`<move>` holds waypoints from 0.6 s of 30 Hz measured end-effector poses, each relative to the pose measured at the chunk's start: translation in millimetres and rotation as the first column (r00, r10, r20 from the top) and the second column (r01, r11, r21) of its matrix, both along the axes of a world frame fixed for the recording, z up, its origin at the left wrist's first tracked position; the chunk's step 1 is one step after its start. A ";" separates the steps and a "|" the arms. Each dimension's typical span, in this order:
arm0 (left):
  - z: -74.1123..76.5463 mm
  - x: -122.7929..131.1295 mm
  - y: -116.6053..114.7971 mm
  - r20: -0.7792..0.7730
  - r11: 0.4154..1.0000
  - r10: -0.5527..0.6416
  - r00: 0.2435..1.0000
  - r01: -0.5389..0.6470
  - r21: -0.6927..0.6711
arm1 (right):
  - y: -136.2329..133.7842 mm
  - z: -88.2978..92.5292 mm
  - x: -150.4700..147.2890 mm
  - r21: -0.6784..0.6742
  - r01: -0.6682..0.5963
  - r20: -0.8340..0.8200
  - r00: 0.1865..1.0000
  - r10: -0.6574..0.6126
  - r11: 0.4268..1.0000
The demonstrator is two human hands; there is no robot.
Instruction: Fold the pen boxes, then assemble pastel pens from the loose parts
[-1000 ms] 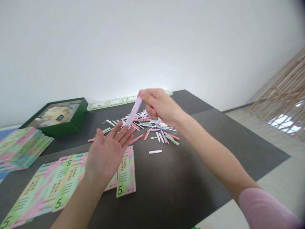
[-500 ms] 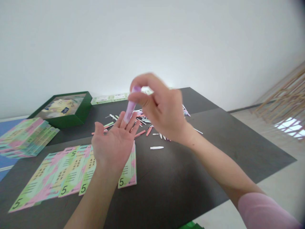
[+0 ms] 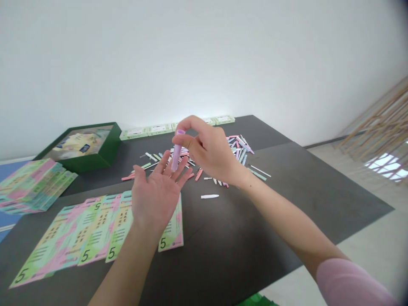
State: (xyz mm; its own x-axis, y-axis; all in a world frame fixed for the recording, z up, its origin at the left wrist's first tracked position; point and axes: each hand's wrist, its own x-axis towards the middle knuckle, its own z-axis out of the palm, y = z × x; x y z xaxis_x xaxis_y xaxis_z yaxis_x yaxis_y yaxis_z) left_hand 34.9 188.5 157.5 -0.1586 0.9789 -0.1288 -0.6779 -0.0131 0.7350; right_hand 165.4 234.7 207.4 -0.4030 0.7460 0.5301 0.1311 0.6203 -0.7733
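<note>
My right hand (image 3: 210, 151) pinches a lilac pen barrel (image 3: 176, 155) near its top and holds it almost upright. Its lower end rests against the fingers of my left hand (image 3: 157, 191), which is held palm up with the fingers spread, above the table. Behind both hands lies a scattered pile of pastel pen parts (image 3: 237, 146). A single white pen cap (image 3: 209, 196) lies apart on the dark table (image 3: 287, 199), just right of my left hand.
Pastel cards marked 5 (image 3: 86, 236) lie in an overlapping row at the near left. A stack of the same cards (image 3: 30, 185) sits at the far left, beside an open green box (image 3: 81, 146). Small green-and-white boxes (image 3: 149, 129) line the far edge.
My right hand has drawn in toward my left palm and turned the lilac barrel from a slant to nearly upright. The view has shifted slightly.
</note>
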 end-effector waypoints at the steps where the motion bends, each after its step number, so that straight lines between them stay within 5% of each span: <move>1: -1.8 -2.0 0.3 -0.063 1.000 0.009 0.998 -0.008 0.024 | 2.3 -1.0 -0.6 -0.058 -0.010 -0.033 0.999 0.009 0.998; 3: -4.9 -6.9 -0.7 -0.197 0.995 0.025 0.980 -0.005 0.102 | 8.3 -6.5 -3.5 -0.216 -0.057 -0.111 0.993 0.033 0.975; 5: -6.4 -12.1 -4.2 -0.302 0.986 -0.014 0.953 0.063 0.154 | 14.6 -14.1 -7.4 -0.428 -0.138 -0.218 0.975 0.047 0.893; 8: -3.6 -16.8 -13.3 -0.398 0.971 -0.092 0.913 0.171 0.169 | 20.4 -22.5 -11.9 -0.723 -0.268 -0.353 0.935 -0.007 0.636; 11: 4.1 -15.4 -22.9 -0.499 0.960 0.019 0.866 0.124 0.251 | 20.2 -24.5 -13.8 -0.818 -0.359 -0.426 0.903 -0.053 0.449; 18: 14.2 -11.0 -35.6 -0.723 0.935 0.251 0.644 0.032 0.353 | 10.6 -19.2 -14.5 -0.788 -0.487 -0.550 0.831 -0.076 0.378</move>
